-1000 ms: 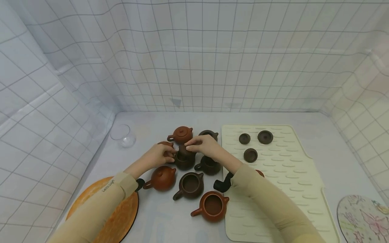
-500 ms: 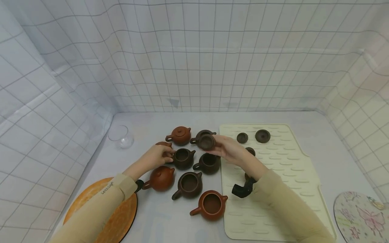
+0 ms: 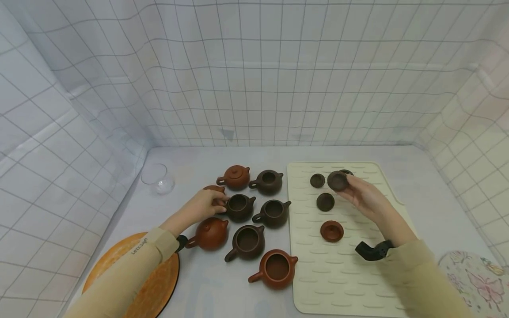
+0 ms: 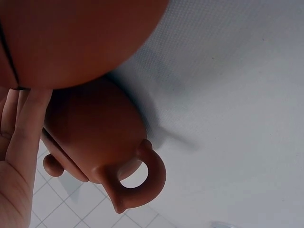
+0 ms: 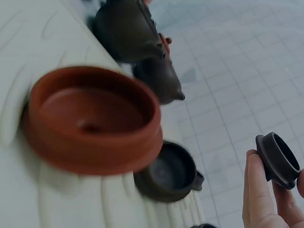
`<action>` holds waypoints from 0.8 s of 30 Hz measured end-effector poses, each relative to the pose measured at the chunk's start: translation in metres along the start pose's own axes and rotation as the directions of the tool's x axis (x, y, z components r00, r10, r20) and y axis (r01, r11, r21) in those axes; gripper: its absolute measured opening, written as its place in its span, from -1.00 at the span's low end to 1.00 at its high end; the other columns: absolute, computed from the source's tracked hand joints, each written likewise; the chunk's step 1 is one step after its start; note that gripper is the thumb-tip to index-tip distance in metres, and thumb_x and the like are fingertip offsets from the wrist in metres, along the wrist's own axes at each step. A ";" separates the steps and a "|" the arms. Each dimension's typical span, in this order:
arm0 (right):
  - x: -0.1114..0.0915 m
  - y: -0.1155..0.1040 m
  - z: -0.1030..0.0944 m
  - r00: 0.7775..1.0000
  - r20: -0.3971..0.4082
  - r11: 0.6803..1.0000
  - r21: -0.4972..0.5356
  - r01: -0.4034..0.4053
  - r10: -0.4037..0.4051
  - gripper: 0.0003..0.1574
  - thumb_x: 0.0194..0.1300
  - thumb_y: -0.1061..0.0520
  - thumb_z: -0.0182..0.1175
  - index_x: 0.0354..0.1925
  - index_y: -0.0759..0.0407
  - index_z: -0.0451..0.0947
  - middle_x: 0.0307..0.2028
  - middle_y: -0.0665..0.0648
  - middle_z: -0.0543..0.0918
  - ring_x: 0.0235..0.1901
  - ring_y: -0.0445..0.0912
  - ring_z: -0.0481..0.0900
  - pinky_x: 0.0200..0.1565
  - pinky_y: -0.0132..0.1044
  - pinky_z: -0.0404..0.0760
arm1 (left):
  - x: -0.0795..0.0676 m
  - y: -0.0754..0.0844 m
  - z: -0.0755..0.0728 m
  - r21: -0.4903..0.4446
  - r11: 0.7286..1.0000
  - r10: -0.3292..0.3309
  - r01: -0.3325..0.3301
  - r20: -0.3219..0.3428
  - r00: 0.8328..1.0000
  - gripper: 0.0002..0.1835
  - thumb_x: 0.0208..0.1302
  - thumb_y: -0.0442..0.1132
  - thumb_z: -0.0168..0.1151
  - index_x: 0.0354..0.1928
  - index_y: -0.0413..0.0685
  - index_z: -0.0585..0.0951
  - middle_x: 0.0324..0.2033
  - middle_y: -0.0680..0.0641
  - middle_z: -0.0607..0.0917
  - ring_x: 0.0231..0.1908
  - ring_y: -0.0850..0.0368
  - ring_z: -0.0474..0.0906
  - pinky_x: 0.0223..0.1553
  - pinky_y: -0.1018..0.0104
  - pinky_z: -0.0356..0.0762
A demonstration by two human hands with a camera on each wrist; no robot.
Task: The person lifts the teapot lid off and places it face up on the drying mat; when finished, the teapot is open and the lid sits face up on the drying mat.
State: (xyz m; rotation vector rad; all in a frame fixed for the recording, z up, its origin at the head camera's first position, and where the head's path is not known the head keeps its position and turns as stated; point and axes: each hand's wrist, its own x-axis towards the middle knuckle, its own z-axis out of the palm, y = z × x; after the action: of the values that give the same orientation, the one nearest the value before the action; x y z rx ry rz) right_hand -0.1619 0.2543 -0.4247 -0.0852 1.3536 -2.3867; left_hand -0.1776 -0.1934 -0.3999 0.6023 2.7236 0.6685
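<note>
My right hand [image 3: 367,198] pinches a dark brown teapot lid [image 3: 337,181] above the pale mat, its hollow underside toward the head camera. The right wrist view also shows this lid [image 5: 278,160] between fingers and thumb. My left hand [image 3: 203,210] grips the left side of a lidless dark teapot [image 3: 239,207], where its handle is hidden by the fingers. On the mat lie a small dark lid [image 3: 317,180], another dark lid [image 3: 325,202] and a red lid [image 3: 332,231]. One more dark lid [image 3: 347,172] is partly covered by the held one.
Lidless dark teapots [image 3: 268,182] and a lidless red teapot [image 3: 277,268] stand around the left hand. Lidded red teapots [image 3: 212,234] are close by. The ribbed mat [image 3: 358,282] lies right, an orange round board [image 3: 167,274] left, and clear glassware [image 3: 163,183] at back left.
My right hand has lifted the lid off the dark teapot, turned it underside up and carried it right, over the mat. The left hand has stayed at the teapot.
</note>
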 end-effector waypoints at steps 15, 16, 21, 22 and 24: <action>-0.018 0.010 -0.043 0.938 -0.344 0.700 -0.661 -0.269 0.036 -0.07 0.51 -0.20 -0.03 0.43 0.52 0.07 0.42 0.48 0.15 -0.19 -0.59 0.46 0.00 -0.49 0.60 | 0.003 -0.004 0.002 -0.005 1.000 0.001 -0.001 0.007 1.000 -0.66 0.20 -0.36 0.38 0.02 -0.32 0.67 -0.31 -0.10 0.76 -0.26 0.09 0.68 -0.22 0.26 0.64; -0.018 0.010 -0.043 0.934 -0.357 0.664 -0.691 -0.286 0.031 -0.08 0.50 -0.22 -0.02 0.43 0.49 0.12 0.43 0.48 0.15 -0.19 -0.57 0.47 -0.01 -0.47 0.61 | 0.003 -0.004 0.002 -0.007 1.000 0.004 -0.004 0.007 1.000 -0.66 0.20 -0.36 0.38 0.02 -0.32 0.67 -0.32 -0.10 0.76 -0.27 0.09 0.68 -0.22 0.26 0.65; -0.018 0.011 -0.040 0.926 -0.377 0.508 -0.804 -0.310 -0.033 -0.15 0.50 -0.27 -0.05 0.35 0.41 0.32 0.34 0.48 0.33 -0.17 -0.31 0.64 0.00 -0.28 0.65 | 0.003 -0.004 0.002 -0.012 1.000 -0.001 0.001 0.007 1.000 -0.66 0.20 -0.36 0.38 0.02 -0.32 0.67 -0.32 -0.09 0.76 -0.26 0.09 0.68 -0.22 0.26 0.64; -0.018 0.011 -0.040 0.925 -0.376 0.480 -0.822 -0.307 -0.052 -0.16 0.50 -0.27 -0.05 0.33 0.40 0.35 0.31 0.48 0.38 -0.18 -0.26 0.66 -0.01 -0.25 0.65 | 0.003 -0.004 0.002 -0.013 1.000 -0.002 0.002 0.007 1.000 -0.66 0.20 -0.36 0.38 0.02 -0.32 0.67 -0.31 -0.10 0.76 -0.26 0.09 0.68 -0.22 0.26 0.64; -0.017 0.012 -0.039 0.925 -0.368 0.439 -0.849 -0.295 -0.091 -0.21 0.51 -0.24 -0.05 0.30 0.39 0.40 0.26 0.48 0.45 -0.18 -0.19 0.68 -0.04 -0.23 0.65 | 0.003 -0.004 0.002 -0.012 1.000 -0.003 0.003 0.008 1.000 -0.66 0.20 -0.36 0.38 0.02 -0.31 0.67 -0.31 -0.10 0.76 -0.26 0.09 0.68 -0.22 0.26 0.65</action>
State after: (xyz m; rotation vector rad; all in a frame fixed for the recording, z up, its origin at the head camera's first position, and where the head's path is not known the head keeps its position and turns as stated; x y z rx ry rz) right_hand -0.1518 0.2871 -0.4529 0.1678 2.6046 -1.3072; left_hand -0.1811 -0.1944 -0.4042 0.5972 2.7111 0.6798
